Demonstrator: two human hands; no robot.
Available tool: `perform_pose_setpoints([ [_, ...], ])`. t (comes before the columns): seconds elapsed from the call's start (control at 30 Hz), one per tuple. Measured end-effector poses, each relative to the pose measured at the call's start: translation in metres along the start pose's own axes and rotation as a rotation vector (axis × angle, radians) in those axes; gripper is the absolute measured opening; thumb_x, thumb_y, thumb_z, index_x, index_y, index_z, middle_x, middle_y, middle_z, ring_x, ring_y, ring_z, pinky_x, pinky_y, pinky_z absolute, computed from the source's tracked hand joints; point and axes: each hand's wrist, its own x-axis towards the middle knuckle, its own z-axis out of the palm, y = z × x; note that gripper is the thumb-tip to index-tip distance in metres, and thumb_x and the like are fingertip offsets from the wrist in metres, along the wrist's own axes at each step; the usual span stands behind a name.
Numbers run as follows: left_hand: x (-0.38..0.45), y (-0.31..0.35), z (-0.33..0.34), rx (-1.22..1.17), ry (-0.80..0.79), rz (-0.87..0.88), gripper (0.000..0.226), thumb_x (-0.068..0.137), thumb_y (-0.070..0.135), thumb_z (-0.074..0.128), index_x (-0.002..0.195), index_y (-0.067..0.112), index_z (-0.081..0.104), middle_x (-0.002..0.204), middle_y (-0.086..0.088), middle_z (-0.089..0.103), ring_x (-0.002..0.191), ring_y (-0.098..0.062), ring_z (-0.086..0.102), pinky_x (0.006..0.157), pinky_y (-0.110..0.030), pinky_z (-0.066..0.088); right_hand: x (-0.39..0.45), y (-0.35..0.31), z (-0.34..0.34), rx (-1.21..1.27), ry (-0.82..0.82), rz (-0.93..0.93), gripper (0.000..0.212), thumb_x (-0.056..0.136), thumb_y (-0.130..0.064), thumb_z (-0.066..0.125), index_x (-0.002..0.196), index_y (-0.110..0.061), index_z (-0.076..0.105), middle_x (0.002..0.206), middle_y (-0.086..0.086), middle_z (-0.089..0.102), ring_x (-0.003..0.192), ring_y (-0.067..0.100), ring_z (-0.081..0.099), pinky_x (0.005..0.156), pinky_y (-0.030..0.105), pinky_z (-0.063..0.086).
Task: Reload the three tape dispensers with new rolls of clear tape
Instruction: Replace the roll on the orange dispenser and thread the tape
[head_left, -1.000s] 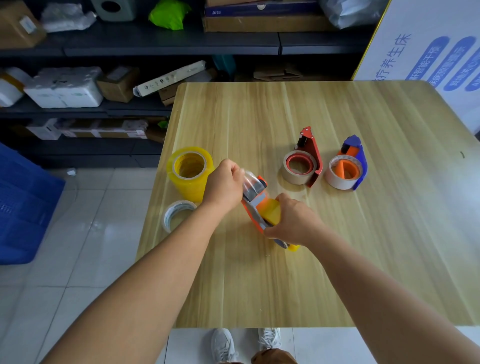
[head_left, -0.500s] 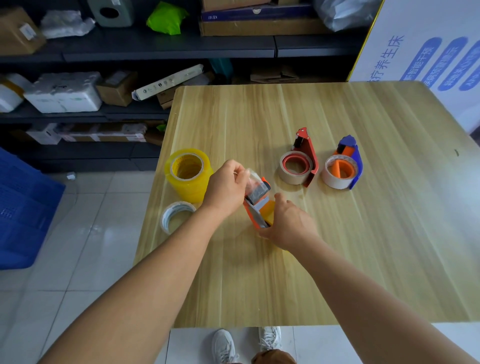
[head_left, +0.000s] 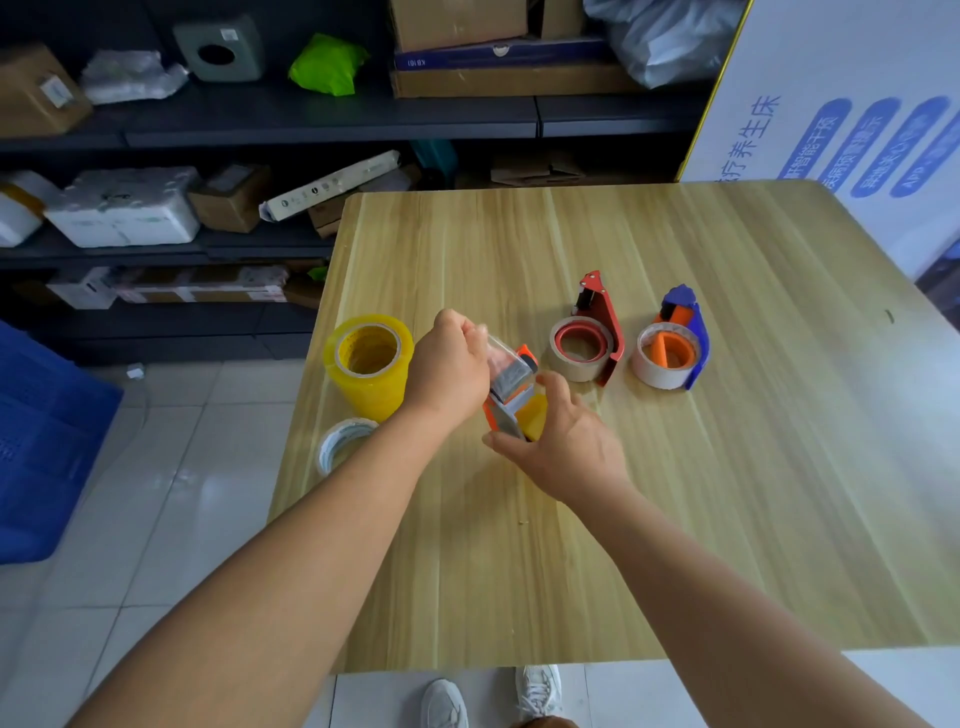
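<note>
An orange tape dispenser (head_left: 511, 395) with a yellowish roll in it stands near the table's left middle. My right hand (head_left: 558, 441) grips its body and roll from the near side. My left hand (head_left: 449, 364) pinches the clear tape end (head_left: 498, 349) drawn out over the dispenser's head. A red dispenser (head_left: 602, 327) with a roll lies further right, and a blue dispenser (head_left: 685, 338) with a roll and orange core lies beside it. A stack of yellow tape rolls (head_left: 369, 364) stands at the left edge, with a thin clear roll (head_left: 340, 444) lying flat nearer me.
The wooden table (head_left: 727, 493) is bare on its right and near halves. Dark shelves (head_left: 311, 114) with boxes and foam stand behind it. A blue crate (head_left: 41, 441) sits on the tiled floor at left. A white printed board (head_left: 857, 104) leans at the back right.
The dispenser has been tipped more upright and shifted slightly away from me. My left hand has lifted, pulling the tape end out over the dispenser head. My right hand has regripped lower.
</note>
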Motion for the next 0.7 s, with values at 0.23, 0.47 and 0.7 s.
perform_pose_setpoints([
  [0.23, -0.002, 0.01, -0.006, -0.033, 0.044, -0.026, 0.027, 0.099, 0.024, 0.04, 0.105, 0.001, 0.052, 0.102, -0.018, 0.064, 0.097, -0.035, 0.059, 0.082, -0.044, 0.048, 0.003, -0.005, -0.009, 0.009, 0.226, -0.175, 0.084, 0.075, -0.064, 0.062, 0.144, -0.042, 0.019, 0.118, 0.001, 0.06, 0.094, 0.025, 0.063, 0.075, 0.035, 0.05],
  [0.47, -0.003, 0.031, -0.025, 0.037, 0.049, 0.164, 0.021, 0.099, 0.025, 0.042, 0.098, 0.006, 0.051, 0.086, -0.007, 0.059, 0.086, -0.032, 0.058, 0.068, -0.036, 0.042, 0.004, -0.008, -0.021, 0.099, 0.215, -0.178, 0.08, 0.071, -0.065, 0.064, 0.14, -0.04, 0.032, 0.128, -0.01, 0.059, 0.105, 0.017, 0.062, 0.075, 0.029, 0.047],
  [0.7, 0.014, 0.053, -0.052, -0.088, 0.074, 0.221, 0.027, 0.095, 0.037, 0.039, 0.091, 0.012, 0.05, 0.089, -0.01, 0.067, 0.082, -0.03, 0.067, 0.073, -0.05, 0.055, 0.002, -0.002, -0.033, 0.071, 0.165, -0.137, 0.083, 0.07, -0.055, 0.072, 0.139, -0.027, 0.035, 0.124, -0.001, 0.048, 0.106, 0.023, 0.058, 0.074, 0.033, 0.047],
])
